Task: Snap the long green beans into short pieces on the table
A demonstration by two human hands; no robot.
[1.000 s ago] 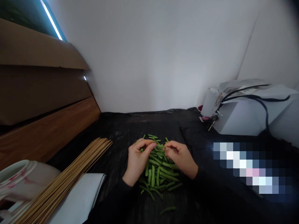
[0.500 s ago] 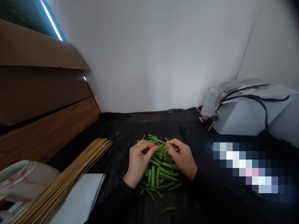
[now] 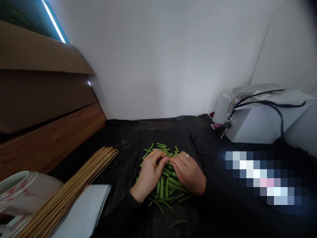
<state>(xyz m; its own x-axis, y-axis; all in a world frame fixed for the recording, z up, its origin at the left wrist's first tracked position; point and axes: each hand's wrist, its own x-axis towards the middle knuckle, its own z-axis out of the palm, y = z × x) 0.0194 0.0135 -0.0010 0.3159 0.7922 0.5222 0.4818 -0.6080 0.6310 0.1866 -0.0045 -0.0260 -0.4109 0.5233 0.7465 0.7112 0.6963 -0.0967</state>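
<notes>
A pile of short green bean pieces (image 3: 166,185) lies on the black plastic sheet (image 3: 128,138). My left hand (image 3: 150,173) rests on the pile's left side with its fingers curled and pinched at the top of the heap. My right hand (image 3: 188,172), wearing a ring, lies over the pile's right side, fingers curled, its fingertips meeting those of the left hand. Both pinch green bean pieces between the fingertips. A single bean piece (image 3: 177,223) lies apart, nearer to me.
A bundle of bamboo skewers (image 3: 66,195) lies at the left, across white paper (image 3: 84,211). A patterned white bowl (image 3: 19,191) stands at the far left. Wooden boards (image 3: 49,115) line the left side. A white box with black cables (image 3: 262,112) sits at the back right.
Both hands have drawn closer together and a little toward me over the pile; the right hand has turned palm-down so its ring shows.
</notes>
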